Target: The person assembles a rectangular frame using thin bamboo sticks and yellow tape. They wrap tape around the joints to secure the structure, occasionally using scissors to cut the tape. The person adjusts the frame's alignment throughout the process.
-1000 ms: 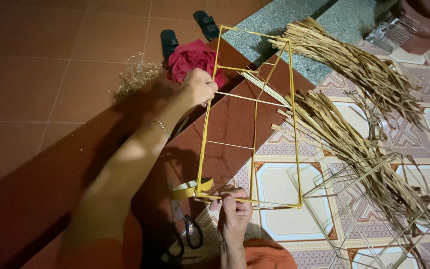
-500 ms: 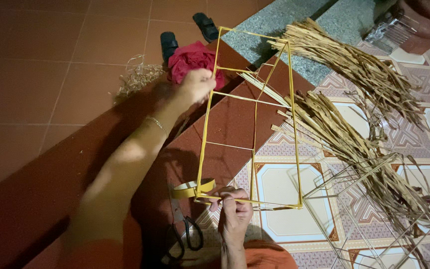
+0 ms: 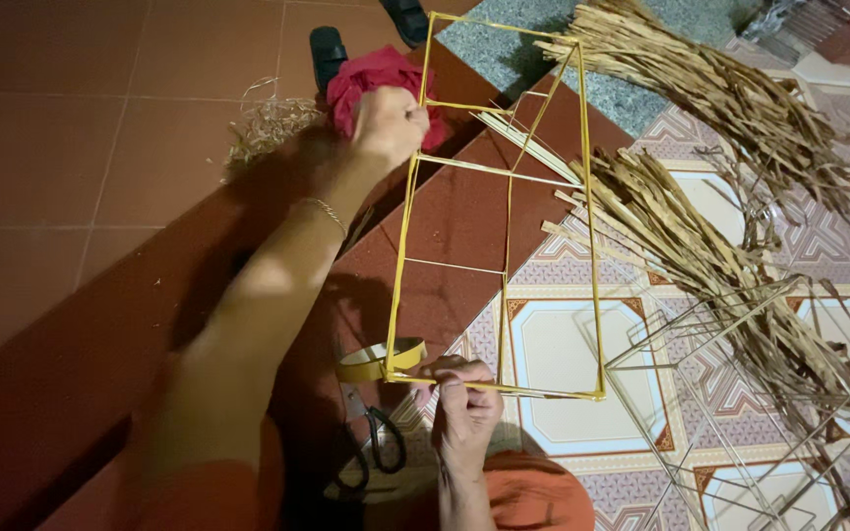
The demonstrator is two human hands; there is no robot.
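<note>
Floor level here: plain red tile floor (image 3: 81, 147) on one side, patterned tiles (image 3: 563, 344) on the other, a grey stone slab (image 3: 504, 44) up top. Across both lies a yellow stick frame (image 3: 504, 265), a tall rectangle with cross sticks inside.

The left hand (image 3: 386, 123) is stretched out to the far part of the frame, fingers curled tight around the left side stick near a cross stick. Just beyond those fingers sits a red cloth (image 3: 376, 79), and past that a pair of dark sandals (image 3: 327, 54). To the left of them, a wisp of dry straw (image 3: 268, 123).

The right hand (image 3: 464, 403) is close to the body, fingers pinched together on the frame's near bottom stick. Just left of those fingers, a roll of yellow tape (image 3: 381, 359) sits touching the frame's near corner. Below it, black-handled scissors (image 3: 381, 442) lie on the floor.

Off to the right of both hands, long bundles of dried straw strips (image 3: 700, 226) run across the patterned tiles, and near them lie pale bare stick frames (image 3: 740, 393), piled together and overlapping.
</note>
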